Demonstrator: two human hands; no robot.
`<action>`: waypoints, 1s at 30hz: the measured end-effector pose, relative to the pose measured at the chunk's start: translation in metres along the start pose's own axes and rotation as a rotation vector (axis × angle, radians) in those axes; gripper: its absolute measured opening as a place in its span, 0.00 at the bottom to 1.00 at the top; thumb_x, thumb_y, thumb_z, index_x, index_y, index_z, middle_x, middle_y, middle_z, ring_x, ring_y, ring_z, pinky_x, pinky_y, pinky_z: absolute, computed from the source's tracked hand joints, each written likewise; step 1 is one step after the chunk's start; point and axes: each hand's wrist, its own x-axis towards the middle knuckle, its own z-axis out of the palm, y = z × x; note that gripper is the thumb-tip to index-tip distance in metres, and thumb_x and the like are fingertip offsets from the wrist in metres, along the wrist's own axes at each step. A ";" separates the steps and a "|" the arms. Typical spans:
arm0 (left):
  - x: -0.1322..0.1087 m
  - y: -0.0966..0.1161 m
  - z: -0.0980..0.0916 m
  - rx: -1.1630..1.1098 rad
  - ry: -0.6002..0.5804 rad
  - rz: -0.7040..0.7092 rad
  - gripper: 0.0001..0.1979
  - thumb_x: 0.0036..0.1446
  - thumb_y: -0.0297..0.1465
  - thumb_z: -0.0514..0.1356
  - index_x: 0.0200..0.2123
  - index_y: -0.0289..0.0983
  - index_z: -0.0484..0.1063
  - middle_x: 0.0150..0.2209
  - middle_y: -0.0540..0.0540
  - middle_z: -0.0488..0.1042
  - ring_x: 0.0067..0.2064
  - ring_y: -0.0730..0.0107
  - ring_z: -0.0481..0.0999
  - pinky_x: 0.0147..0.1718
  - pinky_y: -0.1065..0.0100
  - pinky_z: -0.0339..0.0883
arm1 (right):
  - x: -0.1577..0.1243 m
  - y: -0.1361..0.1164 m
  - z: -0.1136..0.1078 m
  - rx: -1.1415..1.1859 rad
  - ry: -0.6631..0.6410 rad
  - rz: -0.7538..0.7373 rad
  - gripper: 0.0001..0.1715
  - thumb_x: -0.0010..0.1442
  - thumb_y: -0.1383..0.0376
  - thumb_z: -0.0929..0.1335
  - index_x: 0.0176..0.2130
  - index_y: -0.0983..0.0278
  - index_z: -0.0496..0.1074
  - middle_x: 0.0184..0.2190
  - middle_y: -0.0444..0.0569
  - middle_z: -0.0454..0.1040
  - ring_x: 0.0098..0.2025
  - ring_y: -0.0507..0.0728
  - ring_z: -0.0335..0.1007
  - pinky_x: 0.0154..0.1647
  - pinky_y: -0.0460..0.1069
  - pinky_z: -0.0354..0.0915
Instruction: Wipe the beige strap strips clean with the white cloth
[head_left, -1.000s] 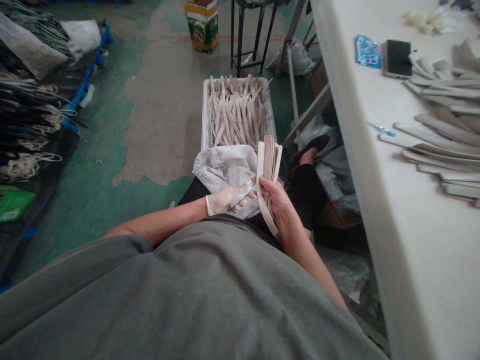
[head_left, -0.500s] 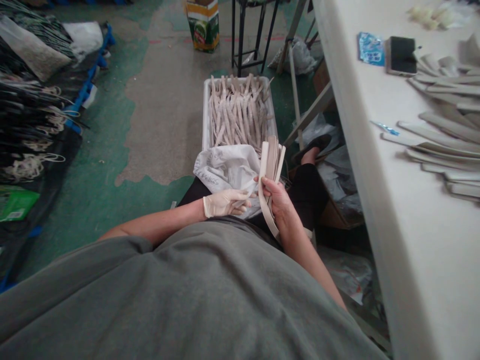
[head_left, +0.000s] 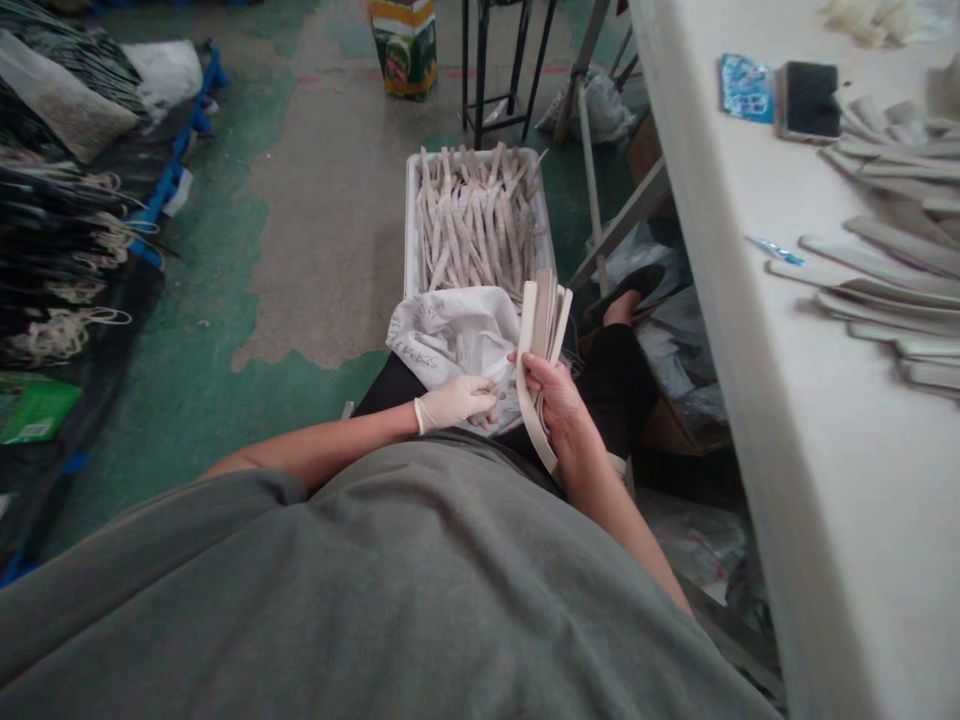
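Worn green floor [head_left: 217, 310] lies to the left of the person's seat; a white table [head_left: 727, 330] runs along the right.

The strips [head_left: 544, 310] are above the lap, bundled upright in the right hand [head_left: 556, 392]. This hand is closed on them near mid-length, thumb and fingers pressing the bundle from the sides. Free ends project beyond the fingers; the outermost strip bows back toward the wrist.

For sound handling, grip firmly enough to stop individual strips sliding, yet lightly enough to avoid creasing them. Keep the upper ends level and the faces aligned. A loose grip would probably let the bundle fan out.

The left hand [head_left: 454, 403], gloved, is beside the bundle and apart from it, to the left and slightly nearer the body. Its fingers are curled; whether they hold anything cannot be told. It is best kept close to the strips, so that either hand can steady them.

A white bag [head_left: 450, 325] is just beyond the left hand. Past it stands a white tray [head_left: 412, 225] filled with pale bands [head_left: 472, 225]. On the table lie loose pieces [head_left: 877, 295], a phone [head_left: 811, 100] and a blue packet [head_left: 747, 88].
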 end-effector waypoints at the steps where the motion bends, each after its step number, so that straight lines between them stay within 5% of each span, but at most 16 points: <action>1: -0.001 0.001 0.000 0.016 0.008 0.022 0.09 0.51 0.27 0.62 0.38 0.34 0.72 0.26 0.48 0.77 0.25 0.72 0.77 0.28 0.74 0.69 | 0.000 0.000 0.000 0.004 -0.001 0.002 0.19 0.46 0.52 0.77 0.30 0.65 0.78 0.13 0.34 0.49 0.16 0.46 0.41 0.15 0.45 0.44; 4: -0.003 0.005 -0.001 0.042 0.008 0.015 0.11 0.47 0.22 0.61 0.37 0.35 0.73 0.25 0.49 0.77 0.26 0.72 0.76 0.29 0.73 0.70 | -0.001 -0.001 0.002 0.008 -0.004 0.003 0.19 0.45 0.52 0.77 0.27 0.65 0.76 0.13 0.34 0.49 0.17 0.46 0.40 0.16 0.45 0.42; 7: -0.005 0.012 0.001 0.063 -0.028 -0.098 0.05 0.52 0.24 0.59 0.31 0.34 0.75 0.24 0.45 0.77 0.24 0.70 0.75 0.25 0.73 0.67 | -0.001 0.000 0.003 0.001 -0.002 -0.002 0.19 0.45 0.52 0.76 0.28 0.65 0.76 0.13 0.34 0.49 0.17 0.46 0.41 0.17 0.45 0.43; 10: -0.006 0.017 0.001 0.041 -0.111 -0.250 0.09 0.57 0.26 0.57 0.29 0.32 0.77 0.25 0.40 0.78 0.24 0.66 0.77 0.25 0.71 0.67 | 0.000 -0.001 0.003 -0.022 0.022 -0.015 0.17 0.45 0.53 0.75 0.28 0.65 0.76 0.13 0.35 0.50 0.17 0.47 0.43 0.18 0.46 0.44; 14: -0.005 0.033 -0.029 -0.168 -0.068 -0.420 0.12 0.61 0.27 0.55 0.31 0.30 0.78 0.28 0.39 0.79 0.25 0.68 0.78 0.26 0.72 0.69 | 0.000 -0.004 -0.005 -0.092 0.131 -0.079 0.14 0.45 0.56 0.74 0.28 0.64 0.76 0.14 0.35 0.52 0.18 0.47 0.44 0.19 0.46 0.46; 17: -0.020 0.076 -0.093 -0.449 0.272 -0.201 0.13 0.63 0.24 0.52 0.32 0.30 0.75 0.24 0.44 0.78 0.23 0.73 0.76 0.26 0.75 0.68 | -0.007 -0.008 -0.016 -0.151 0.144 -0.061 0.13 0.47 0.56 0.73 0.28 0.64 0.77 0.13 0.35 0.51 0.18 0.48 0.45 0.19 0.47 0.49; 19: -0.048 0.123 -0.147 -0.594 0.499 0.124 0.18 0.69 0.25 0.45 0.33 0.33 0.73 0.24 0.52 0.78 0.25 0.80 0.76 0.27 0.81 0.66 | -0.014 -0.009 -0.023 -0.178 0.142 -0.042 0.14 0.49 0.55 0.73 0.28 0.64 0.77 0.13 0.36 0.52 0.18 0.49 0.46 0.20 0.47 0.51; 23: -0.126 0.218 -0.224 -0.684 0.634 0.778 0.26 0.71 0.30 0.36 0.36 0.32 0.72 0.29 0.63 0.76 0.31 0.93 0.75 0.36 0.86 0.60 | -0.032 -0.009 -0.028 -0.219 0.163 -0.049 0.16 0.49 0.52 0.75 0.27 0.62 0.75 0.14 0.39 0.59 0.18 0.49 0.50 0.21 0.48 0.54; 26: -0.154 0.243 -0.230 -0.685 0.582 1.026 0.32 0.69 0.31 0.29 0.40 0.29 0.73 0.33 0.62 0.74 0.35 0.94 0.76 0.37 0.82 0.59 | -0.046 -0.008 -0.025 -0.252 0.158 -0.055 0.21 0.51 0.48 0.75 0.24 0.61 0.72 0.16 0.44 0.65 0.18 0.51 0.55 0.20 0.49 0.54; 28: -0.141 0.229 -0.209 -0.734 0.585 0.947 0.24 0.73 0.32 0.39 0.37 0.33 0.73 0.30 0.62 0.76 0.33 0.91 0.76 0.34 0.84 0.62 | -0.056 -0.008 -0.020 -0.293 0.141 -0.070 0.24 0.52 0.45 0.74 0.22 0.61 0.71 0.15 0.45 0.65 0.18 0.52 0.56 0.20 0.49 0.53; 30: -0.106 0.192 -0.177 -0.836 0.626 0.702 0.17 0.73 0.31 0.50 0.31 0.37 0.71 0.25 0.60 0.77 0.28 0.87 0.74 0.28 0.85 0.65 | -0.066 -0.009 -0.015 -0.376 0.117 -0.081 0.27 0.54 0.44 0.73 0.20 0.61 0.70 0.13 0.45 0.64 0.17 0.51 0.53 0.19 0.49 0.52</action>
